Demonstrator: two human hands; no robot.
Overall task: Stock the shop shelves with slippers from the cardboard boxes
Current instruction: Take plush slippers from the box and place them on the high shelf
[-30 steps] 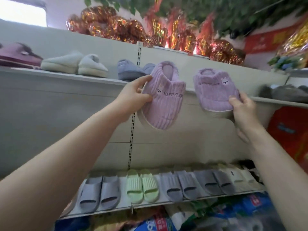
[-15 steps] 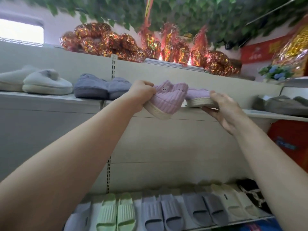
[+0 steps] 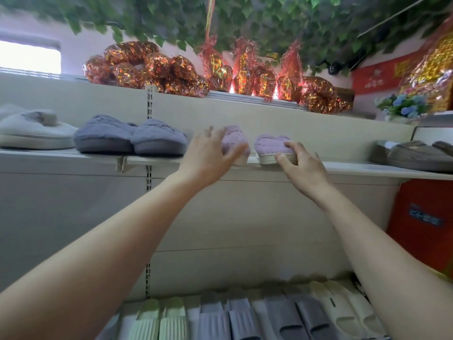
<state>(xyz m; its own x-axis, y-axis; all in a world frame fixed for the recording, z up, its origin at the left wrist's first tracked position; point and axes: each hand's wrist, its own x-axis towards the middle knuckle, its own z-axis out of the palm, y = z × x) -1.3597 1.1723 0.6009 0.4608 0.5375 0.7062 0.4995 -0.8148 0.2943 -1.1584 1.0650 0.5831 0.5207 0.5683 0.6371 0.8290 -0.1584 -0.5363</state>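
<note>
- Head view: left hand [image 3: 208, 155], fingers spread, touches the left purple slipper [image 3: 234, 139], which stands on the upper shelf [image 3: 355, 168].
- Right hand [image 3: 305, 168] pinches the toe of the right purple slipper [image 3: 269, 143], just beside the first.

Lilac ribbed plush slippers [image 3: 269, 143]: lilac uppers, cream soles. Blue-grey quilted plush slippers [image 3: 105, 138]: uniform blue-grey. Pale green ridged plastic slides [image 3: 159, 320]: single colour, parallel ridges. Crinkled foil packages [image 3: 147, 65]: red with gold flecks.
</note>
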